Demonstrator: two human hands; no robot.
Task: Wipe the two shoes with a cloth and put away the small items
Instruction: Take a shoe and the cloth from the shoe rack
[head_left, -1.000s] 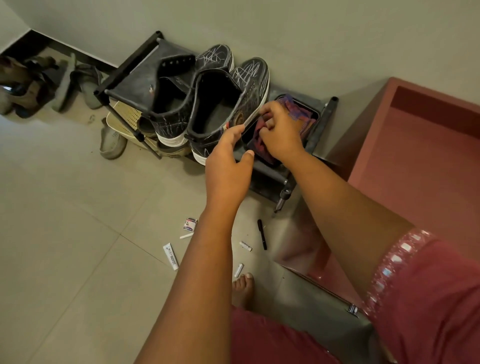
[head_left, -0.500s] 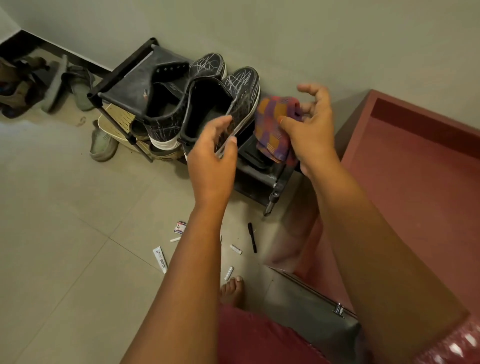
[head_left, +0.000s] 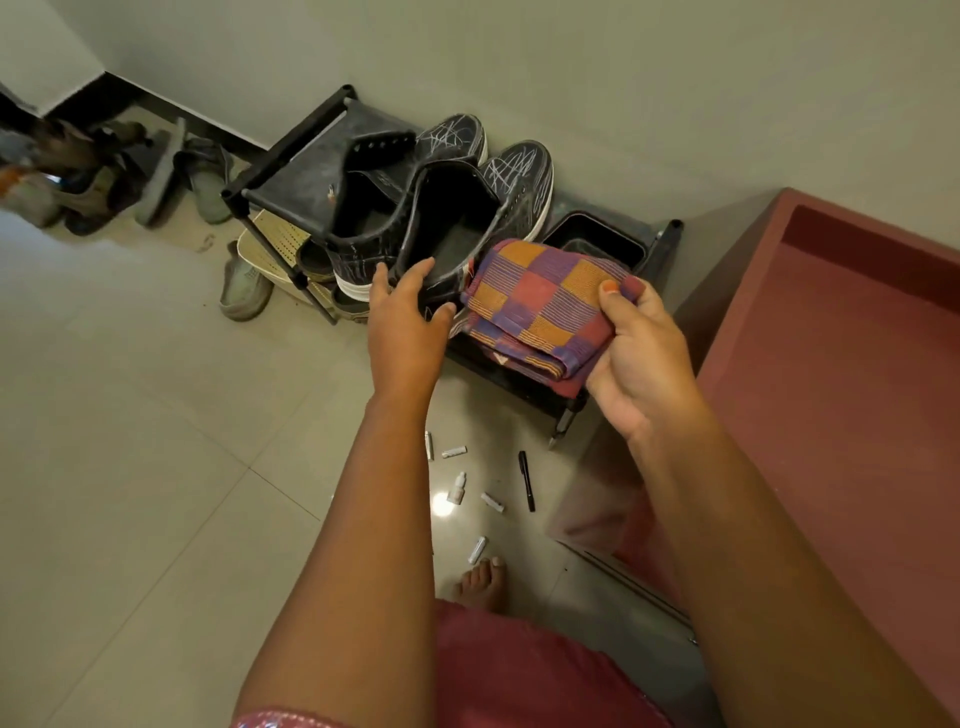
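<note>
No readable text, labels or numbers anywhere

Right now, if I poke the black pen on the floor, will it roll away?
Probably. The pen looks round and thin, and it lies flat on smooth, shiny tiles, so a sideways poke would likely roll it. It seems light too, so it should move easily. A clip might stop it, but I cannot see one.

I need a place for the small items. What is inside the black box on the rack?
The black box looks empty where visible. The cloth covers its front part.
</note>
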